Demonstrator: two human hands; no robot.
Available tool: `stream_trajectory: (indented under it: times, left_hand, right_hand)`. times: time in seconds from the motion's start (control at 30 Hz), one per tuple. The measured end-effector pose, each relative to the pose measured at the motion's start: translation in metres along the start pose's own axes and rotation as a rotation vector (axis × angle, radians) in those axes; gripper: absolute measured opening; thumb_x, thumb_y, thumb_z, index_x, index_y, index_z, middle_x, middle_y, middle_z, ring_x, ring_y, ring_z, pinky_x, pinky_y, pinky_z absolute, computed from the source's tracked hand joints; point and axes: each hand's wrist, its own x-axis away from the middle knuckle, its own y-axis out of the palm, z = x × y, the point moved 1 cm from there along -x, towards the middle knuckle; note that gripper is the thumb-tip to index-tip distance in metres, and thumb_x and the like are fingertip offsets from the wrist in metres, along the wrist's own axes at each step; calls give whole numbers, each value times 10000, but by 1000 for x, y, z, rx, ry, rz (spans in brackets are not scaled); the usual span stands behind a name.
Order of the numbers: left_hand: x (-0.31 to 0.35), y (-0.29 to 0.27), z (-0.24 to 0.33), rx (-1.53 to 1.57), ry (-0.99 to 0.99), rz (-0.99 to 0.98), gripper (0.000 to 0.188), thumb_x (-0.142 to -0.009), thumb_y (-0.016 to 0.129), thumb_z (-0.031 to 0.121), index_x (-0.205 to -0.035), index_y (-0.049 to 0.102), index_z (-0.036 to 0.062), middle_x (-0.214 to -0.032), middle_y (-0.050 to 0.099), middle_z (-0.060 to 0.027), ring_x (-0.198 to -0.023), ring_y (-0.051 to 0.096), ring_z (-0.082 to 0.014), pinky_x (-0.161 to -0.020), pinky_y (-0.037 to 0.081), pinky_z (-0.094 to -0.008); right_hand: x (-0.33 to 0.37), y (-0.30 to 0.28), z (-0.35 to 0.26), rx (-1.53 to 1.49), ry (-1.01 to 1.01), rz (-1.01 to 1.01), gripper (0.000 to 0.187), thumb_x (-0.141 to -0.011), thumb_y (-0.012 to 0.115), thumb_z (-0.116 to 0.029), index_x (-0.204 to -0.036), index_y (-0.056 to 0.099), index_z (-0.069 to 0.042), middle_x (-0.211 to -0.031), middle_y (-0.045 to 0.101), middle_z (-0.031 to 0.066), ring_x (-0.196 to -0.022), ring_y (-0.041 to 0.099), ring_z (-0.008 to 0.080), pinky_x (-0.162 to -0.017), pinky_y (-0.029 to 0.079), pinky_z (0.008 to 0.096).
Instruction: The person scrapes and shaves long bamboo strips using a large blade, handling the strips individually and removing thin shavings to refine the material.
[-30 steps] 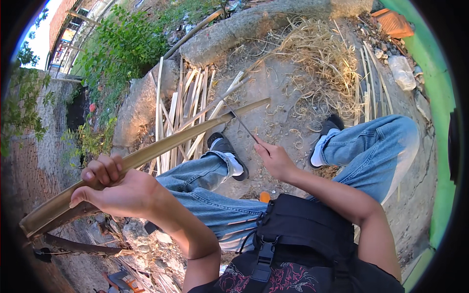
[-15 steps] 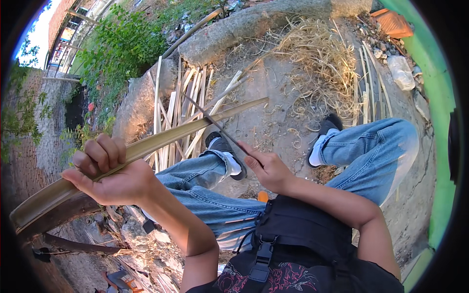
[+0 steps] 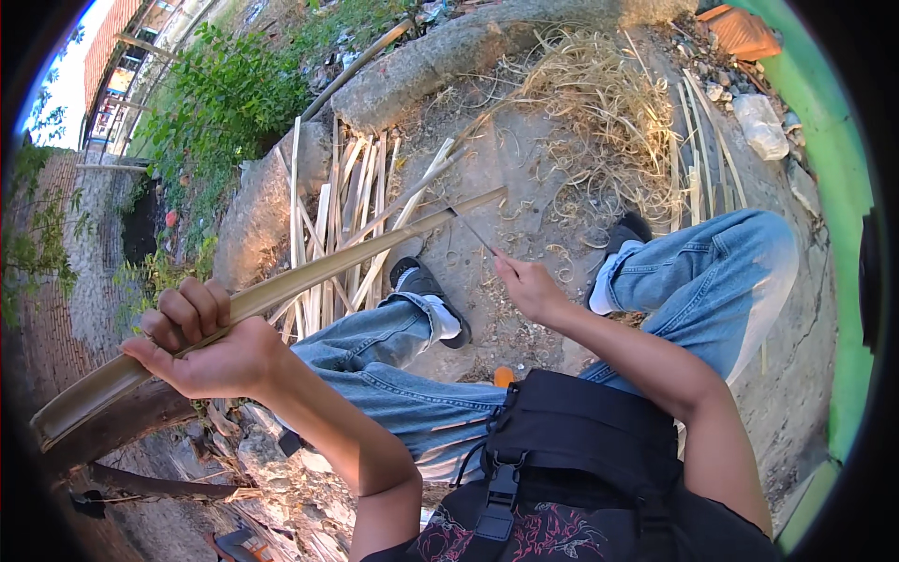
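A long split bamboo strip (image 3: pixel 328 265) slants from the lower left up to the middle of the view. My left hand (image 3: pixel 211 342) is closed around it near its lower end, with the fingers curled over the top. In my right hand (image 3: pixel 532 290) is a thin dark-bladed knife (image 3: pixel 473 232), whose tip end meets the strip close to its far end. The knife's handle is mostly hidden in my fingers. The strip's lower end lies over a dark wooden log (image 3: pixel 140 423).
Several pale bamboo strips (image 3: pixel 370 178) lie beyond my left foot, and others (image 3: pixel 698 159) lie at the right. A heap of curly shavings (image 3: pixel 609 103) sits on the concrete ground. A green wall (image 3: pixel 824 159) bounds the right side; an orange tile-like piece (image 3: pixel 740 33) lies nearby.
My right hand and the knife have moved away from me and to the right along the strip, toward its far end. My left hand keeps its hold almost unmoved.
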Motion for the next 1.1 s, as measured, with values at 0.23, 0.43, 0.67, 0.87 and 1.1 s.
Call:
stream_trajectory:
  times: [0.23,0.43,0.67,0.87,1.1]
  left_hand:
    - [2,3,13,64,-8,-29,465,-982,431,406,-626,236,178,-550,193,39,-479,160,-75,-437,118,-256]
    - [6,14,52,-77,-54,-96,399,-1002,390,342,-669,271,157,-595,215,17,-522,204,-83,-452,171,-225]
    - [12,9,42,-33,58,-283,432,-943,460,420,-662,266,153,-596,236,7,-516,214,-94,-424,162,-250]
    - [10,12,41,43,15,-231,435,-899,489,422,-634,248,176,-544,200,29,-476,182,-88,-411,126,-254]
    - [7,10,38,-22,52,-146,406,-879,492,359,-612,243,181,-534,189,27,-466,153,-92,-434,98,-265]
  right_hand:
    - [-7,-6,38,19,121,86,421,-971,432,-343,-1259,553,-61,-643,579,198,-595,610,288,-570,439,381]
    - [-2,14,36,-36,-95,33,426,-969,435,-346,-1276,542,-71,-634,581,188,-586,603,283,-569,438,382]
    - [10,-1,-6,-44,111,-89,445,-969,443,-368,-1296,528,-77,-629,561,177,-544,544,211,-560,423,351]
    - [50,-6,-75,-268,-137,-203,437,-982,437,-350,-1313,515,-75,-579,502,125,-511,450,136,-536,403,316]
    - [46,-3,-51,-239,2,-181,409,-984,458,-286,-1335,495,-80,-531,440,93,-483,413,117,-504,390,299]
